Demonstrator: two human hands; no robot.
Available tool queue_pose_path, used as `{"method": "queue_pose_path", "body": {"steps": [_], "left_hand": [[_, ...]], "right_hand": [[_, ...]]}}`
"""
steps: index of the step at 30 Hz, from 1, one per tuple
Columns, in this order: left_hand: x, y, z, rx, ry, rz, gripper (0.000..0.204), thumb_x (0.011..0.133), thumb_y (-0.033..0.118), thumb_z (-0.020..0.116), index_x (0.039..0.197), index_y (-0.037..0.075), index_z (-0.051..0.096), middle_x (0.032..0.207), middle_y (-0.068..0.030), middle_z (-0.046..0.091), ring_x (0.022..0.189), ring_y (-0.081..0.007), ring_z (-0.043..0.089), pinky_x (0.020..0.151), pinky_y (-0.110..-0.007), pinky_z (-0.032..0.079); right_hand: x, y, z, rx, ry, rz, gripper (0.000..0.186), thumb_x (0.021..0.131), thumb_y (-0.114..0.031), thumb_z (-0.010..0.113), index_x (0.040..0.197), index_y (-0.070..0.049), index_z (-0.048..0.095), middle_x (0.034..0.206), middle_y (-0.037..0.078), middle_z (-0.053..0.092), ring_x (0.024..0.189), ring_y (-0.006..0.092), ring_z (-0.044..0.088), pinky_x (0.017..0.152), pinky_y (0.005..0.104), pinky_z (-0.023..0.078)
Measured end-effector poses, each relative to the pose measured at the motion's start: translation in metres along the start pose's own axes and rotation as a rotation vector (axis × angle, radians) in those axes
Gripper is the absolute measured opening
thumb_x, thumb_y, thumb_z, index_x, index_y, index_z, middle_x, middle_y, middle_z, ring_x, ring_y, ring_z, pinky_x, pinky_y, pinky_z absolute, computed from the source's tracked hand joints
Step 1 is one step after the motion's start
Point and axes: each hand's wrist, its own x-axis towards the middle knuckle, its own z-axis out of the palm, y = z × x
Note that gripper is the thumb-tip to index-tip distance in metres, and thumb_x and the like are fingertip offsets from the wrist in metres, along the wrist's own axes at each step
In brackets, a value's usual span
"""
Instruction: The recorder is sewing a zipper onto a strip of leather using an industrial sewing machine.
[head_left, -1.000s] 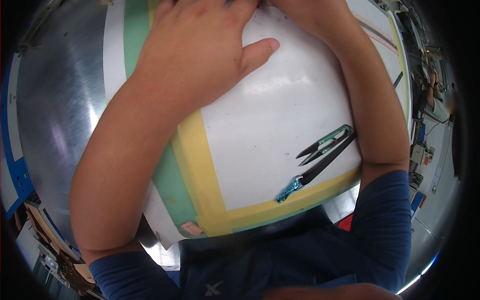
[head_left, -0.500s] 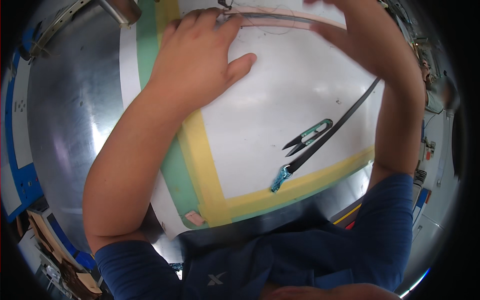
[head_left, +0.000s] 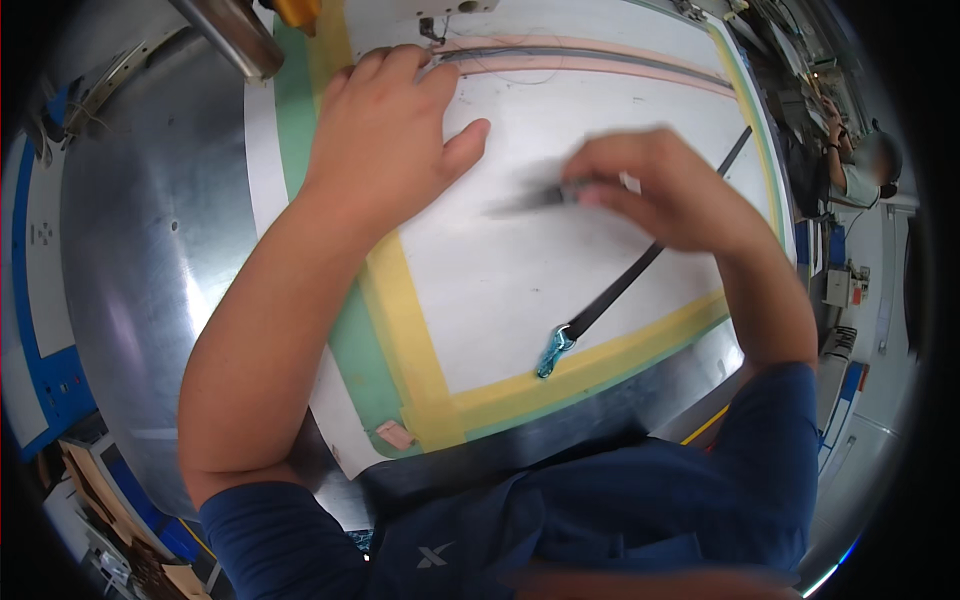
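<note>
My left hand [head_left: 385,145] lies flat with its fingers over the near-left end of a long pink strip [head_left: 640,72] that has a dark grey band along its middle. Loose thread loops across that strip. My right hand [head_left: 665,190] is closed round a pair of thread snips [head_left: 545,200], blurred by motion, their blades pointing left above the white work surface [head_left: 500,300]. Below the right hand runs a flat black strap [head_left: 620,290] with a shiny blue piece [head_left: 553,355] at its lower end.
What looks like a sewing machine's presser foot [head_left: 432,30] stands just beyond my left fingers. A metal cylinder [head_left: 235,40] juts in at the upper left. Yellow tape [head_left: 400,320] borders the white surface. A pink scrap [head_left: 395,434] lies near its front corner. Another person [head_left: 860,165] is at the far right.
My right hand has come down from the far right and picked up the snips, which were lying beside the black strap. The left hand stays on the pink strip's end.
</note>
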Motion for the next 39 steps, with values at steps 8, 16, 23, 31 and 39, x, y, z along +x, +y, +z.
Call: {"method": "queue_pose_path", "body": {"steps": [8,16,23,31,39], "left_hand": [[0.005,-0.001,0.002,0.004,-0.004,0.008,0.046,0.087,0.035,0.074,0.124,0.010,0.070,0.124,-0.0135,0.066,0.119,-0.0351,0.060,0.102,-0.047,0.046],[0.005,-0.003,0.002,0.017,0.008,0.003,0.044,0.086,0.035,0.075,0.125,0.013,0.070,0.119,-0.0110,0.067,0.115,-0.0344,0.061,0.100,-0.047,0.048],[0.004,-0.003,0.001,0.009,-0.006,-0.015,0.044,0.086,0.034,0.074,0.126,0.014,0.070,0.119,-0.0107,0.067,0.116,-0.0341,0.061,0.100,-0.046,0.048],[0.005,-0.003,0.003,0.011,-0.006,-0.009,0.045,0.087,0.034,0.074,0.126,0.014,0.070,0.120,-0.0102,0.067,0.116,-0.0339,0.061,0.101,-0.046,0.047],[0.007,-0.005,0.001,-0.012,0.046,-0.084,0.036,0.088,0.031,0.073,0.115,0.008,0.073,0.111,-0.0138,0.069,0.110,-0.0357,0.063,0.096,-0.045,0.050]], "right_hand": [[0.074,0.032,0.009,-0.011,0.365,0.263,0.024,0.098,-0.020,0.068,0.114,-0.001,0.069,0.089,0.009,0.068,0.086,0.0203,0.063,0.082,0.0352,0.051],[0.097,0.047,0.015,-0.107,0.403,0.258,0.031,0.091,-0.027,0.073,0.104,0.001,0.072,0.098,0.021,0.074,0.090,0.0366,0.070,0.081,0.0435,0.054],[0.103,0.044,0.018,-0.132,0.384,0.276,0.030,0.092,-0.027,0.072,0.103,0.001,0.072,0.096,0.021,0.074,0.089,0.0364,0.070,0.081,0.0438,0.054],[0.103,0.046,0.020,-0.115,0.401,0.262,0.028,0.093,-0.025,0.071,0.103,0.001,0.072,0.095,0.021,0.074,0.089,0.0360,0.070,0.081,0.0437,0.054],[0.093,0.044,0.019,-0.092,0.406,0.234,0.027,0.094,-0.024,0.070,0.103,0.001,0.072,0.097,0.020,0.074,0.089,0.0363,0.070,0.081,0.0430,0.054]]}}
